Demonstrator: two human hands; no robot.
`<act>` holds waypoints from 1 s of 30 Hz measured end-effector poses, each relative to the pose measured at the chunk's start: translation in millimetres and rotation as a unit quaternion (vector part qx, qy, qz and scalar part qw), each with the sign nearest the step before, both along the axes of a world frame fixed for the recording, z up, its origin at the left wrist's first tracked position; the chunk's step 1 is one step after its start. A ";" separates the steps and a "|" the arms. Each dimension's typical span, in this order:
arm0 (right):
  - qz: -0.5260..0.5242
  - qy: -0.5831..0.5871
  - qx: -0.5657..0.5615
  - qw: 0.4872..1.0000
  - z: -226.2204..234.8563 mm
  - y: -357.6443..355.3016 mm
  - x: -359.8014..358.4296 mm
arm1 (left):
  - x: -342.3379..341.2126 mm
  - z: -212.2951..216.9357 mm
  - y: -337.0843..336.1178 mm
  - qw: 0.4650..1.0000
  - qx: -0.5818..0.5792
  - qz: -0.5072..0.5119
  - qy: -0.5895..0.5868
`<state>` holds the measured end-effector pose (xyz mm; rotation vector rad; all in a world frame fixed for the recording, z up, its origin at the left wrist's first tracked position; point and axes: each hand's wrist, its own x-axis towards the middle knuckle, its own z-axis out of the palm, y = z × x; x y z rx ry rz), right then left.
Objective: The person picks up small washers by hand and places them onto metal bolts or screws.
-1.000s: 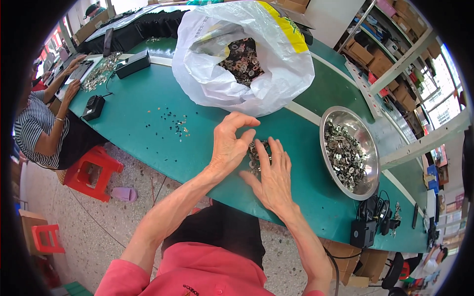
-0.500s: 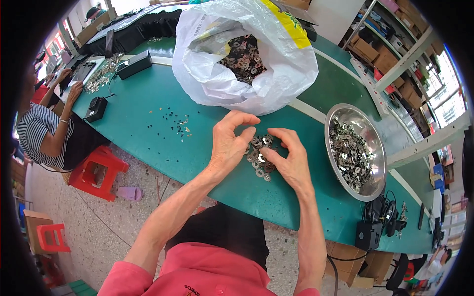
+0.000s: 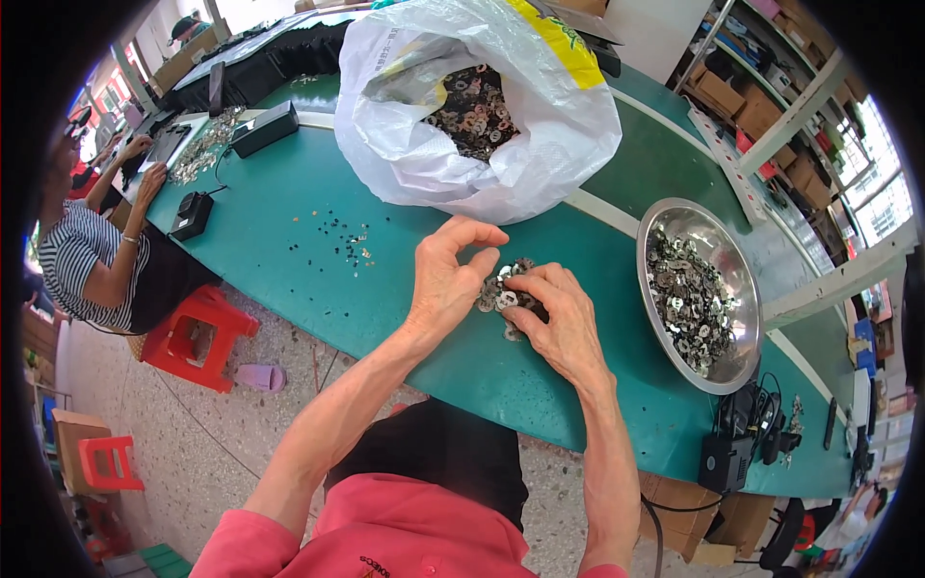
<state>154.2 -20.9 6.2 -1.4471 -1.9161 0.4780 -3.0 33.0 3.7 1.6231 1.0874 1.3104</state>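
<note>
A small heap of flat, ring-like metal pieces lies on the green table between my hands. My left hand is at the heap's left side, thumb and index finger bent and apart, with nothing visible between them; its other fingers are partly hidden. From the right, my right hand reaches over the heap, its thumb and fingertips closed around some of the metal pieces. Part of the heap is hidden beneath that hand. Many similar pieces fill a steel bowl to the right. More lie inside a white woven sack beyond my hands.
Tiny dark and coppery bits are scattered left of my hands. Black boxes with cords stand farther left, near a seated person in a striped shirt. A black device with cables sits at the right, below the bowl.
My right hand has moved slightly left over the heap, and its fingers have drawn in on the metal pieces. My left hand stays nearly in place.
</note>
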 end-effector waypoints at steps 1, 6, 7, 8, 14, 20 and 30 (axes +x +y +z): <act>0.002 0.003 0.004 1.000 -1.2 -0.4 -0.4 | 0.0 -0.4 0.1 1.000 0.000 -0.001 0.002; 0.002 0.025 -0.003 1.000 -1.4 -0.8 -0.7 | 0.3 -1.7 0.3 1.000 -0.003 -0.007 -0.004; -0.002 0.033 -0.020 0.999 -0.5 -1.0 -1.6 | 0.0 -2.4 0.5 1.000 -0.003 -0.006 -0.002; -0.001 0.034 -0.020 0.999 0.3 -1.9 -3.6 | -0.4 -3.8 0.8 1.000 -0.005 -0.005 -0.004; 0.017 0.017 0.031 0.999 -0.6 -4.4 -5.4 | 2.1 -4.0 1.1 1.000 -0.009 -0.010 -0.013; 0.031 0.091 -0.041 0.995 1.7 -2.6 -5.2 | 1.0 -6.8 2.9 1.000 -0.010 -0.004 -0.013; -0.018 0.264 -0.144 0.954 -0.2 0.5 3.2 | 1.1 -5.4 2.2 1.000 -0.015 -0.009 -0.003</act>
